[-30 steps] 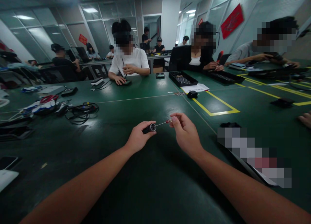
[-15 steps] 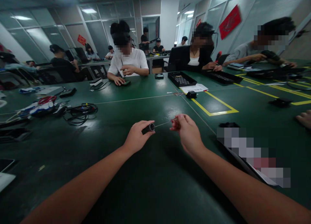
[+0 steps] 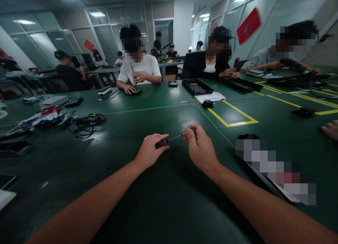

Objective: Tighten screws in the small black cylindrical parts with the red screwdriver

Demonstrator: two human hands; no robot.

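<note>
My left hand [image 3: 150,150] is closed around a short black cylinder [image 3: 164,142], thumb below and fingers above, with its round hollow end turned to the right. In my right hand [image 3: 200,145] is a screwdriver [image 3: 182,135] with a reddish handle, pinched between thumb and fingers. Its thin metal shaft points left, the tip at or close to the cylinder's open end; whether it touches inside I cannot tell. Both hands are held above the green table [image 3: 158,208].
Coiled black cables [image 3: 88,123] and a tangle of cords lie left. A small black block [image 3: 207,103] sits by yellow tape [image 3: 243,123]; a black parts tray [image 3: 197,87] is behind. A blurred-out sheet [image 3: 274,170] lies right. Co-workers sit across the table, and another person's hand [image 3: 330,129] shows at right.
My right hand has turned slightly and come a little closer to the cylinder, with the screwdriver's shaft now seen more clearly. My left hand stays nearly in place.
</note>
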